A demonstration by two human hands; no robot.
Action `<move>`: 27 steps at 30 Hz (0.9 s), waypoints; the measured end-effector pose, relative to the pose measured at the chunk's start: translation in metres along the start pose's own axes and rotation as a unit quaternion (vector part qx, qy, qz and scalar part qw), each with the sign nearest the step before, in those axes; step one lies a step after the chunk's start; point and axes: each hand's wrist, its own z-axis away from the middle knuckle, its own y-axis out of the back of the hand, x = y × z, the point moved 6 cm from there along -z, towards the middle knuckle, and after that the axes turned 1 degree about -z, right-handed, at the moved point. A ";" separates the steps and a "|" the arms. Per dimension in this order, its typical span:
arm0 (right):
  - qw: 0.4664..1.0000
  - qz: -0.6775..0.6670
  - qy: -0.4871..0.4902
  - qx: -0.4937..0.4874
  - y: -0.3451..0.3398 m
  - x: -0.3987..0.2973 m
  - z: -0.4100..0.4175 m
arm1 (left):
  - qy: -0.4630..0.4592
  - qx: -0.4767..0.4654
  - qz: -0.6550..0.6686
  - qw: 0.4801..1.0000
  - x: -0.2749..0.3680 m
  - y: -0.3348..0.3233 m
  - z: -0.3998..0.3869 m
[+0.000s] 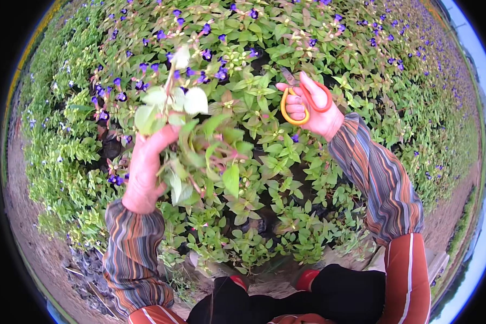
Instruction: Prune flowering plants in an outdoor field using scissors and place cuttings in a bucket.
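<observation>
My left hand (148,166) is closed around a bunch of cut leafy stems (210,150), which hang out to both sides and look slightly blurred. Some of their pale leaf undersides face up. On the right, my right hand (314,105) holds scissors (290,79) with one orange-red and one yellow handle loop. Their blades point up and to the left, over the foliage; whether the blades are apart is hard to tell. Beneath both hands spreads a dense bed of potted plants (279,162) with green and reddish leaves and purple flowers (221,73).
Dark pots (111,148) show between the plants. Bare soil (28,227) lies along the left edge, with dark rubble (91,271) and thin sticks at lower left. A pale board (437,263) lies at lower right, beside my arm. My feet stand at the bed's near edge.
</observation>
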 end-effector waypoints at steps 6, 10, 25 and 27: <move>0.998 -0.046 0.051 0.010 0.009 -0.012 0.005 | 0.180 0.043 0.063 0.981 -0.061 0.044 0.072; 0.996 -0.056 0.067 0.012 0.012 -0.007 0.003 | 0.183 0.043 0.139 0.972 -0.081 0.053 0.095; 0.997 -0.056 0.045 -0.012 -0.011 0.001 0.003 | 0.203 -0.002 0.142 0.969 -0.095 0.037 0.099; 0.991 -0.076 0.105 0.015 -0.012 -0.005 0.000 | 0.219 0.000 0.131 0.967 -0.097 0.035 0.098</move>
